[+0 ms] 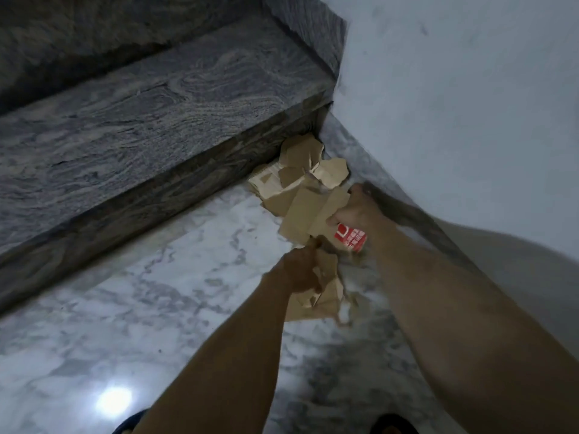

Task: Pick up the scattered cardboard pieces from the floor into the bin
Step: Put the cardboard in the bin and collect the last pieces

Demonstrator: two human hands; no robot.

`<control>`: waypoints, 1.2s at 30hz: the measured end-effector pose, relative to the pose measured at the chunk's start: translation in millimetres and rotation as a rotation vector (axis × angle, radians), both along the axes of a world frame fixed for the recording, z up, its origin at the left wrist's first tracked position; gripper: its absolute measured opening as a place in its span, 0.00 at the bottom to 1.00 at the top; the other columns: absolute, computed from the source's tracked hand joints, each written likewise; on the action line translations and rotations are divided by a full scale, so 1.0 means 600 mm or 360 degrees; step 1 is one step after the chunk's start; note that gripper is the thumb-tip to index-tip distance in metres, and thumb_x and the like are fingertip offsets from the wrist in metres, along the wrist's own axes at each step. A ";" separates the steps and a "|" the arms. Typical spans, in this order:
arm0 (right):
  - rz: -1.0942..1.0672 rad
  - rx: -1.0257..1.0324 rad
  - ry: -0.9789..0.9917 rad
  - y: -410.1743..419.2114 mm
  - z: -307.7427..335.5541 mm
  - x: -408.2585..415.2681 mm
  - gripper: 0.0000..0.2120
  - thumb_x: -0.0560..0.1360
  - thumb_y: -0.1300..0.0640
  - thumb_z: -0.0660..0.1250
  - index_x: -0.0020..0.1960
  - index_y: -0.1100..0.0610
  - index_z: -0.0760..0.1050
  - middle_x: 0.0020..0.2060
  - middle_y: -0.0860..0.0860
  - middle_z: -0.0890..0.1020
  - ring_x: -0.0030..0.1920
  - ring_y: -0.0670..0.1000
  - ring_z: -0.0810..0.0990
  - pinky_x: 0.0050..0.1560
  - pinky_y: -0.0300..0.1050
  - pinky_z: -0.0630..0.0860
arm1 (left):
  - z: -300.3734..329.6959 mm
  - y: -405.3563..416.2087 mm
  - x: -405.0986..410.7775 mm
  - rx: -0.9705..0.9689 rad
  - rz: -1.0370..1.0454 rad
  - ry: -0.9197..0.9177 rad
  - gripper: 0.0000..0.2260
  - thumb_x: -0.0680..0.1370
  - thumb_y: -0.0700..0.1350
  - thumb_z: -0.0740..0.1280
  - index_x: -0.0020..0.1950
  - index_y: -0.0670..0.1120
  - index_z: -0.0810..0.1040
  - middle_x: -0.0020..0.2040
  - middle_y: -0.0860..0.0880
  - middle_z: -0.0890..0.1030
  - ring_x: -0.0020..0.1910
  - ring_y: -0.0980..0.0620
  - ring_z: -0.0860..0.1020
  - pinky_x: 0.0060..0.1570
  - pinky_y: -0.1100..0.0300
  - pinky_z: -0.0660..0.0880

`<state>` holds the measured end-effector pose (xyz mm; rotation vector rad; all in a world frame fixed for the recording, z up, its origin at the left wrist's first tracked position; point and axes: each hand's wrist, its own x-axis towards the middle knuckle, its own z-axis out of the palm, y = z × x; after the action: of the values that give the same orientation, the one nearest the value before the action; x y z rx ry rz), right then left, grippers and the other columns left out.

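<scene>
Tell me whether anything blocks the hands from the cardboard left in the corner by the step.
Nothing visible does. The right hand and left hand already grip cardboard pieces, and the rest lie exposed just beyond.

Two bare forearms are showing, with no sleeves reaching into view — the left hand [300, 270] and the right hand [360, 211] are wearing no gloves, rings or watch. At the bottom edge, dark footwear [393, 425] is peeking in on both feet — details are blurring out.
</scene>
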<state>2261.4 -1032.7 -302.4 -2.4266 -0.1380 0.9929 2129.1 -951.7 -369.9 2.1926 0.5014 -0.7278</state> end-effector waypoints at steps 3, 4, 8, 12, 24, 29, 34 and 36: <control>0.0138 -0.0015 0.0057 -0.005 -0.136 0.051 0.54 0.50 0.41 0.82 0.72 0.52 0.66 0.64 0.56 0.76 0.64 0.61 0.76 0.59 0.60 0.77 | -0.009 0.002 -0.016 0.0123 0.0046 -0.0087 0.35 0.68 0.44 0.78 0.73 0.48 0.69 0.64 0.43 0.78 0.64 0.42 0.76 0.59 0.55 0.73; 0.0168 -0.0073 0.0067 0.002 -0.168 0.060 0.56 0.45 0.37 0.80 0.70 0.49 0.68 0.65 0.54 0.76 0.64 0.60 0.76 0.59 0.60 0.77 | -0.012 0.009 -0.020 0.0138 0.0082 -0.0088 0.33 0.68 0.46 0.78 0.71 0.49 0.71 0.63 0.44 0.79 0.63 0.43 0.76 0.59 0.55 0.73; 0.0238 -0.0172 -0.0035 0.020 -0.057 0.007 0.33 0.67 0.53 0.80 0.68 0.54 0.70 0.63 0.57 0.76 0.62 0.59 0.77 0.61 0.55 0.77 | -0.017 0.061 -0.026 0.0147 0.0200 -0.0039 0.37 0.67 0.52 0.78 0.74 0.54 0.69 0.65 0.45 0.78 0.64 0.44 0.76 0.60 0.53 0.74; 0.0147 -0.0027 0.0155 0.008 -0.042 0.024 0.21 0.73 0.58 0.76 0.62 0.56 0.72 0.56 0.56 0.80 0.55 0.56 0.80 0.58 0.52 0.78 | -0.010 0.120 -0.023 -0.0068 0.0303 0.0125 0.27 0.69 0.50 0.78 0.66 0.44 0.78 0.62 0.43 0.79 0.62 0.44 0.77 0.60 0.52 0.75; -0.0015 0.0303 0.0080 -0.013 -0.034 0.042 0.21 0.72 0.62 0.75 0.63 0.57 0.75 0.57 0.56 0.83 0.52 0.54 0.82 0.48 0.45 0.78 | 0.048 0.182 0.077 -0.0753 0.1053 -0.0237 0.31 0.68 0.44 0.79 0.69 0.42 0.73 0.62 0.42 0.81 0.55 0.43 0.81 0.55 0.47 0.80; 0.0051 0.0366 0.0261 -0.019 -0.026 0.035 0.25 0.70 0.63 0.76 0.64 0.54 0.73 0.53 0.53 0.84 0.49 0.52 0.83 0.45 0.45 0.79 | 0.043 0.169 0.074 -0.0818 0.0942 -0.0174 0.18 0.72 0.41 0.75 0.61 0.40 0.80 0.55 0.41 0.84 0.53 0.43 0.83 0.48 0.55 0.79; -0.0238 0.0562 0.0355 -0.018 -0.027 0.053 0.26 0.69 0.62 0.78 0.64 0.54 0.73 0.55 0.53 0.84 0.53 0.55 0.83 0.54 0.51 0.79 | 0.034 0.186 0.063 -0.1027 0.1232 -0.0252 0.30 0.67 0.44 0.79 0.68 0.43 0.75 0.59 0.42 0.82 0.57 0.41 0.81 0.56 0.48 0.80; -0.0535 0.0697 0.0353 -0.014 -0.030 0.059 0.24 0.69 0.64 0.77 0.63 0.58 0.74 0.52 0.56 0.85 0.50 0.57 0.84 0.54 0.54 0.81 | 0.037 0.197 0.059 -0.1038 0.1429 -0.0370 0.24 0.71 0.44 0.76 0.66 0.44 0.77 0.58 0.41 0.83 0.56 0.41 0.81 0.51 0.48 0.80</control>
<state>2296.5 -1041.0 -320.5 -1.8544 0.1167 0.9515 2164.5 -833.4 -347.8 1.2227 0.8836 -0.0999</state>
